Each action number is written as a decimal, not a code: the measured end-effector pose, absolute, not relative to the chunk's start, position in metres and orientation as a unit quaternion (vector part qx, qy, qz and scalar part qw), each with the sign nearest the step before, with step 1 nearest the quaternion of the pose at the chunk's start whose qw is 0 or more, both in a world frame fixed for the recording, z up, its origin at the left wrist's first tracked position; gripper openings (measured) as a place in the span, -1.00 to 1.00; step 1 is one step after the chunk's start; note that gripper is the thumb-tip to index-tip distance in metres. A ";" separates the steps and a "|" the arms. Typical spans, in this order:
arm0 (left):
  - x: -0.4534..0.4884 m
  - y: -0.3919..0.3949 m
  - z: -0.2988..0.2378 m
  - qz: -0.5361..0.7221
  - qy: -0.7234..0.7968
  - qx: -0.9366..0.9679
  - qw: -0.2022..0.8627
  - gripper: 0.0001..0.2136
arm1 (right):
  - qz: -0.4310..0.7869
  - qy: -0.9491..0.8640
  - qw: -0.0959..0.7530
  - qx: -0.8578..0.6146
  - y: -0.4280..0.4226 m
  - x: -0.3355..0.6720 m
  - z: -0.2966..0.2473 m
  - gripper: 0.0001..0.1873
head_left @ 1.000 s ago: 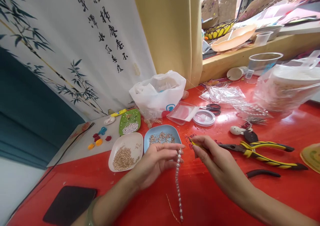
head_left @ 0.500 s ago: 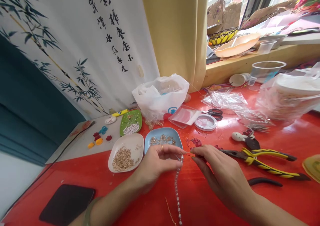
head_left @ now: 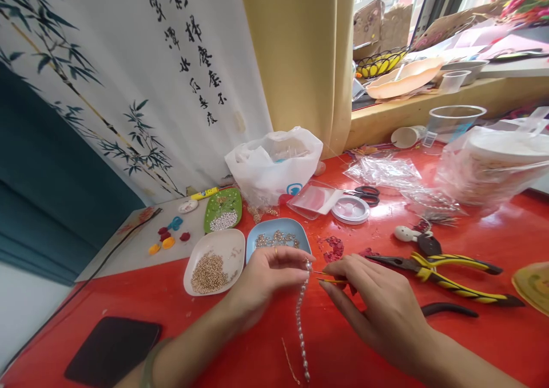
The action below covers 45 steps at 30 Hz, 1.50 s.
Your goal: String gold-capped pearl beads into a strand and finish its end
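My left hand (head_left: 277,274) pinches the top end of a strand of silvery pearl beads (head_left: 300,319), which hangs down toward the table's front edge. In my right hand (head_left: 377,302), just right of the strand, is a thin orange two-pronged tool (head_left: 332,280) that looks like tweezers. Its tips point at the strand's top end, with a small gap between. My fingers hide most of the tool. Behind my left hand are a blue tray (head_left: 306,239) of bead pieces and a white tray (head_left: 189,279) of small gold beads.
Yellow-black pliers (head_left: 454,262) lie right of my right hand. Farther back are a green tray (head_left: 238,199), a white plastic bag (head_left: 274,168), a round spool (head_left: 350,211) and scissors (head_left: 368,194). A dark phone-like slab (head_left: 114,348) lies front left on the red table (head_left: 240,354).
My right hand has drawn slightly back from the strand's top end, and the tool's two prongs now show more apart. My left hand still pinches the strand, a little farther left.
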<state>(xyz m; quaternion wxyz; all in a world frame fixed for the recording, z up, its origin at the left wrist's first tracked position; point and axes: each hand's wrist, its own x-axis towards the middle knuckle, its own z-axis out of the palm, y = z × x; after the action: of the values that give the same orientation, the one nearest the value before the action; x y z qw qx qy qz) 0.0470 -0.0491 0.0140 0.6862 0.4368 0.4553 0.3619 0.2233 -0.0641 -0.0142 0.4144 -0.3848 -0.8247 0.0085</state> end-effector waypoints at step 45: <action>0.048 -0.051 0.012 0.310 0.380 0.398 0.775 -0.90 | -0.057 -0.844 0.408 -0.343 -0.064 0.223 -0.015 -0.81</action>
<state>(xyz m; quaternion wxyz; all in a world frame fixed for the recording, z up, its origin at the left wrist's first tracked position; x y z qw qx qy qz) 0.0478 -0.0506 0.0119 0.7751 0.3978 0.3805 0.3102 0.2226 -0.0641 -0.0152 0.4083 -0.3428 -0.8441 -0.0568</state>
